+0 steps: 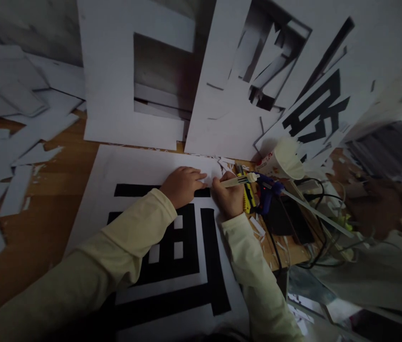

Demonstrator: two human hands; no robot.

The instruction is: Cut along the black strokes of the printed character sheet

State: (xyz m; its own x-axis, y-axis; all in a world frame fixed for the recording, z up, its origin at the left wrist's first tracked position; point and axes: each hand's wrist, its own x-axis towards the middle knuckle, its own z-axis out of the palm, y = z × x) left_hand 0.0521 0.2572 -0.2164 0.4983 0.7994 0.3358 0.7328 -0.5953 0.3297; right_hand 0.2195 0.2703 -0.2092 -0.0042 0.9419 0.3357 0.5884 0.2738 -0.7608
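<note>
Dim light is falling across a wooden bench (56, 173), with white scraps (15, 192) spreading over the left of the frame and cut white boards (108, 90) leaning along the top. Lying in the lower centre is the task's thing, a white sheet (122, 164) bearing black block shapes (217, 261). On it the left hand (182, 186) is resting, not gripping, its fingers outstretched and near one another. Just beside it, the right hand (229, 195) is clamping a slim pale tool (237, 181); pen or knife, the gloom is making it hard to say. Right of centre, a blue glue gun (266, 195) is lying near a paper cup (275, 164). Fine marking or cutting seems to be the step in hand; the next move is probably calling for steady left-hand pressure and a controlled tip.
</note>
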